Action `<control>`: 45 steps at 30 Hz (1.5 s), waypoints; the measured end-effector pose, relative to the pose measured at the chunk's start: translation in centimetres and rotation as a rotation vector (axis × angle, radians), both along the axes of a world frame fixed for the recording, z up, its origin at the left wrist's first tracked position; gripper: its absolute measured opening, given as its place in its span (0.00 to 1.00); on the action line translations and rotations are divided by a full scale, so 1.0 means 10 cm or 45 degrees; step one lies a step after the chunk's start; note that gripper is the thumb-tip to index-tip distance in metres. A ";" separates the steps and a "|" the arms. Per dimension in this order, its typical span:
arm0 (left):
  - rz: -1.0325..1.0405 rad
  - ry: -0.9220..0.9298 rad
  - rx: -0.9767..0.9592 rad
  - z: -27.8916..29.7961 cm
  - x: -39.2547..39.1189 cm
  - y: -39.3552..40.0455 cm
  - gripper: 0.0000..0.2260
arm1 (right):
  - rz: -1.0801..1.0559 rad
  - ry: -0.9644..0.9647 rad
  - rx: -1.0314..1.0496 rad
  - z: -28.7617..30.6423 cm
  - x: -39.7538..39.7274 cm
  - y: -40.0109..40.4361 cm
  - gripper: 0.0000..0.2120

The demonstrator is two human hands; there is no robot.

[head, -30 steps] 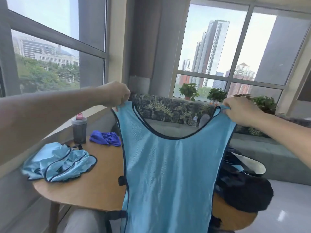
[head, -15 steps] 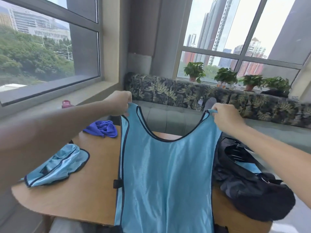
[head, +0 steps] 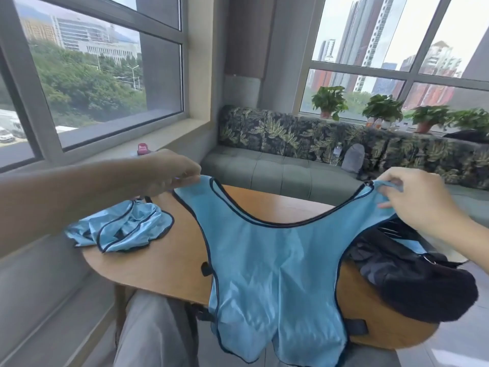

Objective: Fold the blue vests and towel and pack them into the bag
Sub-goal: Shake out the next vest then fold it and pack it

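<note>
A light blue vest [head: 272,271] with dark piping is stretched across the round wooden table [head: 164,260], its lower part draped over the near edge. My left hand [head: 169,173] pinches its left shoulder strap and my right hand [head: 415,200] pinches the right strap. Another blue vest [head: 121,226] lies crumpled on the table's left side. The dark bag [head: 412,276] sits open on the right of the table, partly behind the held vest, with something blue inside. The towel is hidden behind my left arm.
A pink bottle cap [head: 143,149] peeks over my left arm by the window sill [head: 158,144]. A grey sofa [head: 277,168] with leafy cushions runs behind the table, potted plants [head: 329,102] above it. My grey-trousered leg [head: 150,332] is under the near edge.
My hands have spread apart and lowered, so the vest went from hanging upright to lying stretched over the table. The view tilted down, and my left arm now covers the towel and bottle.
</note>
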State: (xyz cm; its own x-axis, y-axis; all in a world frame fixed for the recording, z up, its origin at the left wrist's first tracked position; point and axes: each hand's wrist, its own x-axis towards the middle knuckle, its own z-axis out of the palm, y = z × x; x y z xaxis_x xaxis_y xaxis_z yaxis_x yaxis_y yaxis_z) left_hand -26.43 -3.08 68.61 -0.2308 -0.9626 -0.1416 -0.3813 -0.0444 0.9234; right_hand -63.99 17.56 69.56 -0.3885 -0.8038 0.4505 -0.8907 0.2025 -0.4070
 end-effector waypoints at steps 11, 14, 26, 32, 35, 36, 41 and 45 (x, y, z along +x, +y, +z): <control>-0.050 -0.078 -0.654 0.89 0.23 0.90 0.20 | -0.026 0.288 -0.247 0.71 0.52 0.67 0.09; -0.080 -0.116 -0.668 0.86 0.22 0.95 0.19 | 0.012 0.281 -0.204 0.65 0.60 0.71 0.10; -0.154 -0.630 -0.983 0.51 0.21 0.84 0.09 | 0.052 0.370 -0.167 0.36 0.50 0.48 0.09; -0.228 -0.896 -1.248 0.27 0.21 0.47 0.03 | 0.070 0.359 -0.135 0.24 0.38 0.19 0.09; -0.297 -0.909 -1.271 0.14 0.20 0.24 0.02 | 0.084 0.385 -0.123 0.15 0.32 0.04 0.07; -0.315 -0.923 -1.245 0.08 0.18 0.14 0.02 | 0.082 0.418 -0.114 0.10 0.28 -0.03 0.07; -0.403 -1.007 -1.193 -0.28 -0.03 -0.46 0.04 | 0.013 0.663 -0.003 -0.27 -0.01 -0.59 0.07; -0.419 -1.064 -1.070 -0.64 -0.37 -1.00 0.05 | 0.018 0.833 0.085 -0.69 -0.29 -1.25 0.10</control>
